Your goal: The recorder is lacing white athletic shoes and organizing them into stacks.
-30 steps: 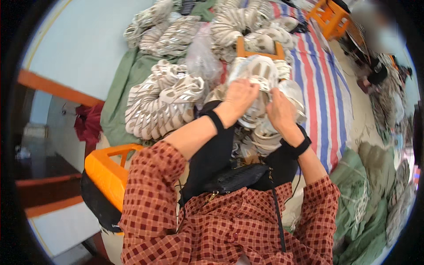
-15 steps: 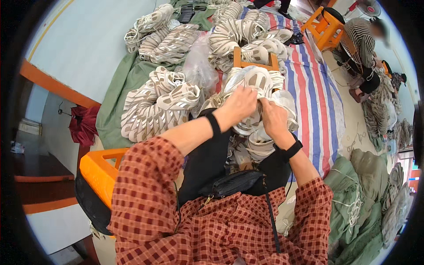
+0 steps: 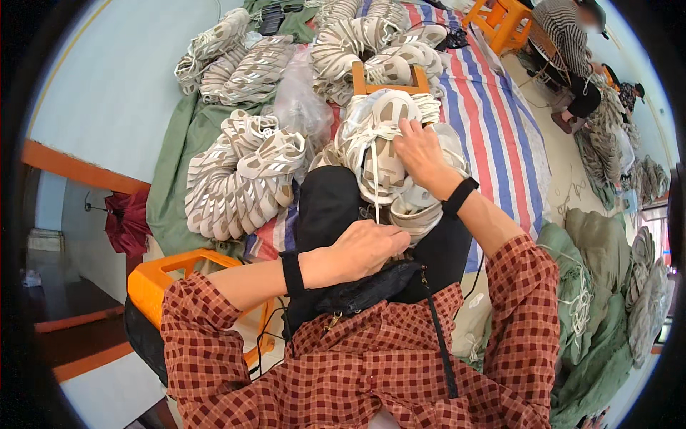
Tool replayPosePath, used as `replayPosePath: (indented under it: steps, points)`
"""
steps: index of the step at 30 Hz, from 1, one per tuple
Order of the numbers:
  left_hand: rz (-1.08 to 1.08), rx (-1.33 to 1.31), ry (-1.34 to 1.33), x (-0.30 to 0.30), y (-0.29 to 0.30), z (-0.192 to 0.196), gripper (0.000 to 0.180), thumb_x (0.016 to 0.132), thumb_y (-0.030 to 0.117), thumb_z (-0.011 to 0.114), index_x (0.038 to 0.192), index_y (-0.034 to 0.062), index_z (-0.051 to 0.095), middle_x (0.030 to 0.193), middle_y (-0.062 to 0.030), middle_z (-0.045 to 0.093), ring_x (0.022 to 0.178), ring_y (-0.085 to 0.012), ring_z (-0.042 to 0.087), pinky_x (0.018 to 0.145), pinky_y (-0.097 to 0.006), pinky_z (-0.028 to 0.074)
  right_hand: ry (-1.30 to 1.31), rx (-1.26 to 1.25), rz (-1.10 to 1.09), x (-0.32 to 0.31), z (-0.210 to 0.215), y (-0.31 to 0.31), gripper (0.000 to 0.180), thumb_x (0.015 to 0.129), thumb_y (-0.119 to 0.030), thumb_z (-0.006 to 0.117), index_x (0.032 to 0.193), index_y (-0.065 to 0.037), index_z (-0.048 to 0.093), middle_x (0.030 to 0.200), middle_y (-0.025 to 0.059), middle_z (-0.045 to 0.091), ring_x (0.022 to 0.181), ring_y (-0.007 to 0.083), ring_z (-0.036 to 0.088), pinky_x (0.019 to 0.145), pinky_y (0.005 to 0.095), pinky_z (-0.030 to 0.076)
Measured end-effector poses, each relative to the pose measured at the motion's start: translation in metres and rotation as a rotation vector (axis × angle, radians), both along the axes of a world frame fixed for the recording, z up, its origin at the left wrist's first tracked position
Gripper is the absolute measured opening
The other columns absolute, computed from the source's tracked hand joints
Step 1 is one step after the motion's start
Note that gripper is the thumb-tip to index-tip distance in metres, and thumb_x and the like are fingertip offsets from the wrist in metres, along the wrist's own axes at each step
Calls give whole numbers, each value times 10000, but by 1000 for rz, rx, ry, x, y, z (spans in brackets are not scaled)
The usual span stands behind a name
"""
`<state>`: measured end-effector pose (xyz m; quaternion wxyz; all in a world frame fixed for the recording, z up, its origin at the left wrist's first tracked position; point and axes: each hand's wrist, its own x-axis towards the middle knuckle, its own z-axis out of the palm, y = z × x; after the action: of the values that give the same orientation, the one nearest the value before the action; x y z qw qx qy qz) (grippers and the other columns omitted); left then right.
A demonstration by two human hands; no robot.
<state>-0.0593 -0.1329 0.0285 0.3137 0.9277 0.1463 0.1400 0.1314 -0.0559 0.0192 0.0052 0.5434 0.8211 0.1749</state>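
Nearest, I see my left hand (image 3: 363, 250) closed on a taut white shoelace (image 3: 375, 175). Beyond, my right hand (image 3: 425, 159) curls against the beige-and-white sneaker (image 3: 386, 170) before an orange-brown frame (image 3: 359, 77); whether it grips anything, I cannot tell.

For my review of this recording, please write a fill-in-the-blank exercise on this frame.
The left hand grips a taut white ____.
The hand at the white-and-beige sneaker is the ____ one.
The tarpaulin has red, white and ____ stripes.
The plastic stool beside the left sleeve is ____.

Missing words: shoelace; right; blue; orange.
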Motion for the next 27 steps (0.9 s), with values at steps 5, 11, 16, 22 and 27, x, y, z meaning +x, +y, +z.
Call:
replayPosePath:
  steps: [5, 11, 16, 22, 27]
  points:
    - [118, -153, -64, -11, 3, -3, 114, 757, 36, 572, 850, 62, 511, 761, -100, 585, 704, -300, 591, 582, -364, 456, 297, 5, 199, -6, 1, -20, 137, 685, -114, 541, 814, -69, 531, 850, 85, 485, 850, 247, 482, 708, 366, 371]
    - [232, -341, -106, -32, 9, 8, 74, 748, 7, 578, 818, 17, 554, 696, -106, 589, 627, -216, 592, 579, -307, 452, 601, -686, 205, -35, 0, -103, 128, 729, -85, 574, 848, -40, 558, 819, 145, 582, 790, 344, 584, 664, 411, 460]
    - [294, -620, -110, -21, 5, 29, 64, 760, -6, 570, 822, 6, 575, 705, -65, 594, 644, -112, 581, 588, -257, 454, 1116, -586, 45, -29, 4, -106, 203, 733, -112, 616, 910, -31, 557, 889, 145, 600, 815, 338, 595, 676, 392, 471]
    - [266, -564, -120, 15, 25, 54, 39, 799, -30, 536, 824, -19, 564, 744, -62, 608, 647, -113, 599, 570, -252, 471, 1288, -509, -113, -35, -8, -117, 240, 735, -95, 623, 957, -30, 562, 911, 159, 603, 804, 323, 612, 690, 365, 477]
    - [136, -582, -131, 28, 14, 64, 60, 810, -21, 532, 813, 8, 584, 735, -67, 599, 635, -84, 588, 568, -223, 468, 1485, -388, 115, -22, -14, -123, 169, 767, -134, 581, 867, 3, 579, 797, 147, 620, 796, 258, 628, 676, 325, 481]
